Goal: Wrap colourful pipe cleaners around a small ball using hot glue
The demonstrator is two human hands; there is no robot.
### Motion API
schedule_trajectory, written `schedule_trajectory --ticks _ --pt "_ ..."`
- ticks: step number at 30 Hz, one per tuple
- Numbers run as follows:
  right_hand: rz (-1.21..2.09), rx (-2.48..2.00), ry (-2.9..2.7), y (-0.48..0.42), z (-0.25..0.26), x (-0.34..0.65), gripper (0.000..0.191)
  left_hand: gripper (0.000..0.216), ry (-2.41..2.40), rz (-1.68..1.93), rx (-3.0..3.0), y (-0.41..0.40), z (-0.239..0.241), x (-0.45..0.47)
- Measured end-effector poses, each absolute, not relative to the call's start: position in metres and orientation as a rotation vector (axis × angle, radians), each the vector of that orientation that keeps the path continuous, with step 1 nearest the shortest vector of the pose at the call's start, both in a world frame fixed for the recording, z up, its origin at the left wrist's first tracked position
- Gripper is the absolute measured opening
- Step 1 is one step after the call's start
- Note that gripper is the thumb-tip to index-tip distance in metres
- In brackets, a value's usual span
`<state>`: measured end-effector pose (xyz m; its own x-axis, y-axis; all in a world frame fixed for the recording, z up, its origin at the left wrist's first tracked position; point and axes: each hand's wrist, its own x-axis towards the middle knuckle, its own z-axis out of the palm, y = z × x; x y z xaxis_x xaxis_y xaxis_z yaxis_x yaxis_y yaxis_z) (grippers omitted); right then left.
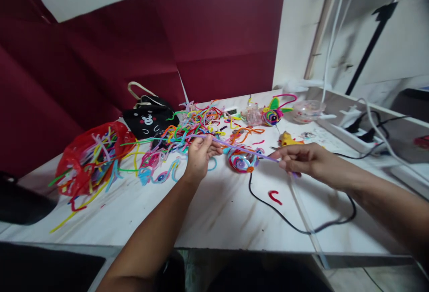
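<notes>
A long purple pipe cleaner [246, 150] stretches between both hands above the white table [217, 207]. My left hand [200, 154] is closed round its left part, close to a tangled heap of coloured pipe cleaners [187, 133]. My right hand [299, 158] pinches its right end. Between the hands, on the table, lies a coiled spiral piece of blue, purple and orange pipe cleaner [241, 161].
A red bag of pipe cleaners [87, 158] lies at the left, with a black bear-print pouch [148, 120] behind it. A black cable [295, 220] loops across the table. A colourful pipe-cleaner figure [275, 112], a clear bowl [307, 110] and a power strip [355, 133] stand at the back right.
</notes>
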<state>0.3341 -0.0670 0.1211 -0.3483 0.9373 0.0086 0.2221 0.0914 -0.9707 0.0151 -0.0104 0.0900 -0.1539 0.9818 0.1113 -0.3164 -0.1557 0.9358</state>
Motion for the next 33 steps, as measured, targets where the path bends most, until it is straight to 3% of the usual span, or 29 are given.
schedule_trajectory --ticks 11,21,28,33 --pt "1.199 -1.131 -1.582 -0.044 0.119 0.364 0.063 0.039 0.936 1.62 0.888 -0.009 0.088 0.013" --pt "1.19 -1.105 -1.579 -0.045 0.084 0.366 0.045 0.017 0.905 1.652 0.749 -0.003 0.082 0.005" --pt "1.076 -1.05 -1.818 -0.051 0.081 0.368 0.041 0.022 0.926 1.713 0.71 -0.001 0.087 0.005" --pt "1.218 -1.035 -1.678 -0.044 0.075 0.361 0.053 0.025 0.959 1.716 0.561 -0.003 0.098 0.01"
